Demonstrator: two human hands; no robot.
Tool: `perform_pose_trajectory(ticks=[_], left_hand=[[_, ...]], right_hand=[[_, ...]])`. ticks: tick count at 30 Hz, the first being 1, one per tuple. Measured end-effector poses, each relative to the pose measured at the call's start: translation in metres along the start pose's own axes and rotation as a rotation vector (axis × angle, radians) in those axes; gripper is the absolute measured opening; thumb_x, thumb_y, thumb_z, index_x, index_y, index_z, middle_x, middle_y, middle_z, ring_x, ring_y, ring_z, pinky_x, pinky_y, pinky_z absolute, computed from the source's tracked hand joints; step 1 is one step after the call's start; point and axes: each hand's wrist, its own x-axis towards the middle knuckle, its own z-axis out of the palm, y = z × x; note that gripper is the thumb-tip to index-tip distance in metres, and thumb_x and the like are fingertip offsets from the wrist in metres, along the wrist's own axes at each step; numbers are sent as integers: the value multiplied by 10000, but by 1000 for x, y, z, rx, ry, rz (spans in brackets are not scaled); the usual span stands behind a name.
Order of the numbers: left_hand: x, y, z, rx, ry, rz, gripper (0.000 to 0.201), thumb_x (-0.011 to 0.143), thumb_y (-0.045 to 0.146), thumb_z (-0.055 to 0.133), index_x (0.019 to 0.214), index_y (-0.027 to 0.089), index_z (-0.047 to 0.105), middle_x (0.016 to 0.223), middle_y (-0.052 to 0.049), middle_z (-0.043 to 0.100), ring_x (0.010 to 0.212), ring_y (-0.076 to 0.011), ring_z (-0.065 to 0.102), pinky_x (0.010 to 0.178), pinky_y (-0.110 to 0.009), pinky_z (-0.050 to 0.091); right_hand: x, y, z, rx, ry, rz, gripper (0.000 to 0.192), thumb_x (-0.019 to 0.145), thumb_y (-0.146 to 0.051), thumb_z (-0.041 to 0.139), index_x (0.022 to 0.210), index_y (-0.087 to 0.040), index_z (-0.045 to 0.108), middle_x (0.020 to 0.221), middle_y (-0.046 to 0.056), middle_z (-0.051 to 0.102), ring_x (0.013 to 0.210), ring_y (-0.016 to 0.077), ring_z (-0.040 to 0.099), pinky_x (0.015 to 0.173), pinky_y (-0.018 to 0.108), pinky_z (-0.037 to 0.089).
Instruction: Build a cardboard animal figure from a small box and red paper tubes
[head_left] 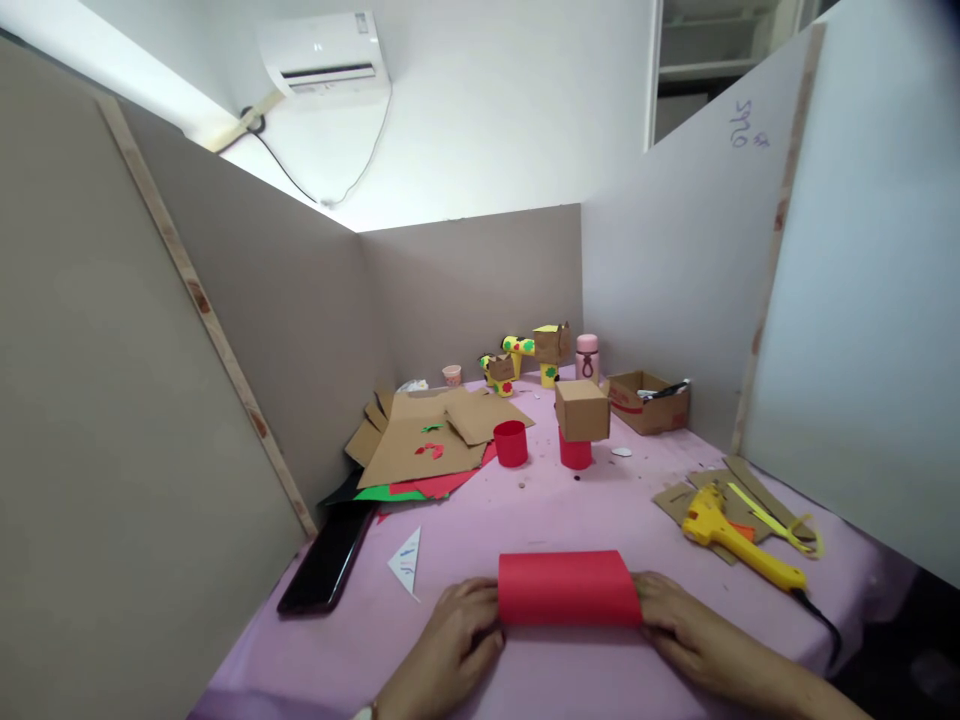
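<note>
Two bare hands hold a curled sheet of red paper on a pink-covered table.

The left hand (454, 640) and the right hand (686, 625) each clasp one end of the red paper roll (568, 588), fingers curled round its edges so the smooth matte sheet bows into a low arch lying crosswise at the near edge of the table (525, 520). Left of it lie a small white paper triangle (407, 560) and a glossy black phone (328, 556). To the right a yellow glue gun (739, 545) rests on flat cardboard strips (742, 488). Farther back stand a red cup (511, 442) and a second red cup (575, 452) bearing a small cardboard cube (581, 408). Left of them spreads a heap of rough brown cardboard sheets (431, 430) over red and green paper. An open cardboard box (649, 402) and a pink bottle (587, 357) sit by the far partition.
</note>
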Motion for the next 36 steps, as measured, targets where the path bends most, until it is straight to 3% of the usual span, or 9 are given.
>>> perform_pose_trajectory(ticks=[3,7,13,18,25,28,31,33,36], left_hand=[[-1,0,0,63,-21,11,345,852,126,438,1072,316,624,1264,18,590,1158,-171,486,1003,-333,322],[-4,-3,2,83,-18,19,326,862,148,447,1087,309,621,1238,5,607,1154,-178,493,995,-331,330],[-4,-2,-1,95,59,43,320,848,205,496,1138,280,608,1201,-40,624,1108,-199,529,975,-319,375],[-3,-6,-2,116,10,11,318,875,230,460,1146,315,602,1226,-20,617,1143,-204,513,984,-341,371],[-8,-20,12,35,117,-28,430,849,338,515,1270,258,491,1269,-90,558,1167,-223,477,1013,-363,346],[-4,-14,15,-18,121,-66,332,810,311,558,1132,242,603,1210,-92,581,1127,-235,492,999,-371,350],[2,-7,13,-239,161,-114,162,758,319,618,868,236,704,1071,-75,643,1071,-253,509,987,-381,336],[6,-4,13,-400,223,-146,150,760,340,617,764,223,710,978,-68,666,1021,-247,527,964,-365,344],[12,0,14,-546,300,-209,293,822,416,521,783,183,695,876,-75,673,876,-219,578,817,-321,427]], right_hand=[[-6,0,-3,-49,-24,10,426,874,-110,422,1233,-281,574,1306,86,558,1181,250,506,999,418,385],[-15,7,-4,-40,-42,82,349,933,-230,404,1224,-319,574,1315,83,552,1185,272,509,1049,527,279],[-13,8,2,-34,79,1,396,876,-183,492,1252,-288,556,1291,99,566,1154,269,524,978,428,395],[-12,7,1,-37,24,54,376,894,-230,489,1255,-316,550,1315,89,549,1172,276,509,998,463,353],[-20,21,9,64,166,88,388,875,-370,536,1247,-265,569,1251,124,590,1124,279,539,953,428,413],[-13,15,12,14,145,90,411,858,-354,561,1260,-268,555,1285,128,556,1156,292,501,976,448,381],[-7,11,14,25,132,90,318,864,-355,549,1161,-280,634,1239,113,583,1122,289,516,962,440,380],[-4,11,16,136,178,120,276,882,-389,510,1034,-259,701,1144,108,629,1051,276,553,907,401,417],[0,9,18,435,323,242,342,888,-454,477,913,-218,723,951,83,680,880,239,601,788,331,463]])
